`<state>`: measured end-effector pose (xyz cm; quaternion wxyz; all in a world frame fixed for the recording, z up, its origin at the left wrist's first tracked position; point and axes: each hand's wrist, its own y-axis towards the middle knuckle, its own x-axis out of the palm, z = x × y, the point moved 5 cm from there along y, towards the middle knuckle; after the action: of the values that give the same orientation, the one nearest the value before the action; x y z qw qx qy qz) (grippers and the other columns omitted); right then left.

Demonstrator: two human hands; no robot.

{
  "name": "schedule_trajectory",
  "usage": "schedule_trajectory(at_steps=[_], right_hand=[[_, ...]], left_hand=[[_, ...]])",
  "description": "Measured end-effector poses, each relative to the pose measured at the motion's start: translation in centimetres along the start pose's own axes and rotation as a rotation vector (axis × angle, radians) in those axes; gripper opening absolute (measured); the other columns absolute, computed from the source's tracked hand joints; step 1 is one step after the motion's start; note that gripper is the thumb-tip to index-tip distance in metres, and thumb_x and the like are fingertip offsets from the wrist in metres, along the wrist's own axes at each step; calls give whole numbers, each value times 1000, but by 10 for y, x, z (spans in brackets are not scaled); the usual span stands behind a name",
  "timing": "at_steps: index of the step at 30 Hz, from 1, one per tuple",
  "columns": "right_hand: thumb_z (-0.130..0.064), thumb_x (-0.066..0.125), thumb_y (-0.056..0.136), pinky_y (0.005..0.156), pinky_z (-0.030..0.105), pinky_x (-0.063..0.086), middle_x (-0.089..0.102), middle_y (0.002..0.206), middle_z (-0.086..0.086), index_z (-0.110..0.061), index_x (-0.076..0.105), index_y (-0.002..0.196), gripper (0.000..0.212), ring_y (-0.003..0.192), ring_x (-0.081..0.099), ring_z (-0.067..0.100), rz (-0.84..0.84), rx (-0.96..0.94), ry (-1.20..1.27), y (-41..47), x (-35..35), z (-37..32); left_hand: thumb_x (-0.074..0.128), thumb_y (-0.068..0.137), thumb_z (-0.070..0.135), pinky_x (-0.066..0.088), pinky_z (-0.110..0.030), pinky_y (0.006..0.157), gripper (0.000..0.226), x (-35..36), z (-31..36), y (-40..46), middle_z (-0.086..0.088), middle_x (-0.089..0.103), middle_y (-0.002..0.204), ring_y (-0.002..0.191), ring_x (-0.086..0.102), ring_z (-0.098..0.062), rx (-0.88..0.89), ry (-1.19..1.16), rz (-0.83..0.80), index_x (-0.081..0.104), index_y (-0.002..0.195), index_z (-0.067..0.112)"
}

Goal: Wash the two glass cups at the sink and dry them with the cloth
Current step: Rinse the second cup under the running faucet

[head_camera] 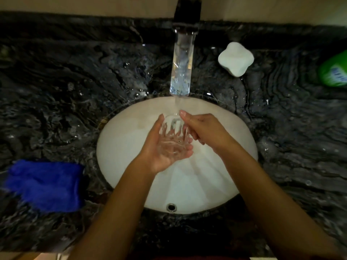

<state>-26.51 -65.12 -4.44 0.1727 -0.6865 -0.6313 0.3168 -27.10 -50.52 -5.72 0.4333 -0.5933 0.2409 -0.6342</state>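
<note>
While water runs, both hands [165,152] hold a seemingly empty glass cup [173,136].

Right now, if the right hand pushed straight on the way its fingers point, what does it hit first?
The glass cup. The right hand points up-left, fingertips already at the cup's rim under the water stream. The left hand cradles the cup from below. Depth is hard to judge.
</note>
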Motion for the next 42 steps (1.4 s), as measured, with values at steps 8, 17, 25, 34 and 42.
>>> schedule_trajectory(at_steps=[8,17,25,34,42], right_hand=[[-60,78,82,48,25,23,45,43,-11,-20,58,50,55,44,32,10,115,177,55,-25,-8,-8],[-14,73,94,51,23,45,52,68,14,-10,74,93,4,54,49,13,37,-281,157,-80,-10,-68],[-1,66,96,78,36,60,74,94,5,-16,66,127,34,91,71,21,-205,-385,43,-106,-19,-103],[-33,66,95,119,37,25,20,170,1,-22,37,157,69,155,21,23,244,-747,-636,-87,-47,-175],[-35,62,97,122,53,29,22,170,9,-12,26,161,77,159,11,28,189,-703,-997,-53,-23,-187]], left_hand=[[49,88,76,62,-44,78,74,14,-12,-33,-11,78,102,82,76,-23,3,458,15,68,128,16],[76,87,16,56,-52,98,55,13,25,-75,-25,66,125,108,69,-33,239,477,-116,58,135,-3],[91,55,35,58,-41,92,75,18,37,-127,-4,75,112,107,72,-23,590,632,77,62,123,21],[91,67,14,57,-19,78,74,41,10,-175,-1,73,116,105,71,-7,849,773,171,57,132,17],[97,62,24,57,-21,85,80,27,-2,-207,3,73,120,108,69,-2,920,791,216,58,132,22]])
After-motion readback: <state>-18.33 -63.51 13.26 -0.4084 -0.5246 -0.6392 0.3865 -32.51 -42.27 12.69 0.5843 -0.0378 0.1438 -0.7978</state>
